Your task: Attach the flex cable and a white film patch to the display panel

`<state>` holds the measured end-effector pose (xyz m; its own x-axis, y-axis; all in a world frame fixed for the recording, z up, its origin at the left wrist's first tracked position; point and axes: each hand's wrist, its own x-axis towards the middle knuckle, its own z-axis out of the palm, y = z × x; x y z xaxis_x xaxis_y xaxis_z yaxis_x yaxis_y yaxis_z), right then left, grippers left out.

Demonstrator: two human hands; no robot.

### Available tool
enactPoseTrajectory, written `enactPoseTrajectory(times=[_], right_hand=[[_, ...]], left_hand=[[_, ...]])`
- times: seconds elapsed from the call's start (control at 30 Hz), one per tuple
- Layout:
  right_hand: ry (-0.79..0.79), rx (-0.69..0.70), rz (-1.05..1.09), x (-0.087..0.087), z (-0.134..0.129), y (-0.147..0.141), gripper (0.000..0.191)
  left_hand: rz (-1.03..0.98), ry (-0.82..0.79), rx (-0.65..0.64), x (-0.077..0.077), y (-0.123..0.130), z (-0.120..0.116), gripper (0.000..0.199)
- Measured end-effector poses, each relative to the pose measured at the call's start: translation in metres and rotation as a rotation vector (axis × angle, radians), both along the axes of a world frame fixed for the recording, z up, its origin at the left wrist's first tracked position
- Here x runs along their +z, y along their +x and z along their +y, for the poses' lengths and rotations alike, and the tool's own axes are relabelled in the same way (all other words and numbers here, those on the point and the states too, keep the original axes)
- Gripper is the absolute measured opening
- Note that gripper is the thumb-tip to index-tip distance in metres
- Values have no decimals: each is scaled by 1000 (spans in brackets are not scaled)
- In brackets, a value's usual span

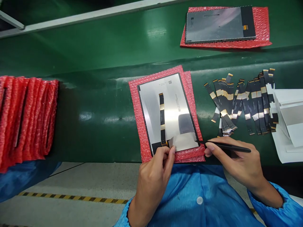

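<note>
Flex cable (pixel 162 118) is already laid down the display panel (pixel 169 112), my left hand (pixel 155 170) pinching the silvery tape strip (pixel 183 141) at its 6 o'clock edge, right hand (pixel 236 160) gripping black tweezers (pixel 224 146) on it, probably mid-stick, with a pile of spare flex cables (pixel 241 104) at 3 o'clock.

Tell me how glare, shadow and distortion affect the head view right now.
Head view: overhead light glares off the shiny silver display panel on red bubble wrap and leaves bright patches on the glossy green conveyor belt; the belt's edges bow, so there is wide-angle distortion; a dark reflection sits on the panel; the left hand and right hand with the thin black stylus look sharp.
</note>
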<state>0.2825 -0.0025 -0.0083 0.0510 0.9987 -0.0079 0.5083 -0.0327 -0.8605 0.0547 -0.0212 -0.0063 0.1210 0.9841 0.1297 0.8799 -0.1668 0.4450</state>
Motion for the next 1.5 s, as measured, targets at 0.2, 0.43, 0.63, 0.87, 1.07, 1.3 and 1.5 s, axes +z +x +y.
enactPoseTrajectory(times=[0.2,0.43,0.63,0.87,1.07,1.3,1.5], right_hand=[[29,-3,-28,-2,-2,0,9],[49,-4,-35,0,-1,-1,11],[42,-21,-24,1,-1,-2,8],[42,-68,-12,0,-2,-3,23],[66,13,36,-1,-2,0,25],[59,96,124,-1,-1,2,24],[2,43,133,-1,-3,2,18]], left_hand=[[54,21,-10,3,2,0,31],[59,1,-11,0,-2,-2,32],[59,-18,-3,-3,-3,-3,33],[43,-26,3,-2,-2,-3,33],[37,-25,13,-4,-2,-3,34],[35,-35,22,-3,0,-3,36],[41,-25,13,-3,0,-2,37]])
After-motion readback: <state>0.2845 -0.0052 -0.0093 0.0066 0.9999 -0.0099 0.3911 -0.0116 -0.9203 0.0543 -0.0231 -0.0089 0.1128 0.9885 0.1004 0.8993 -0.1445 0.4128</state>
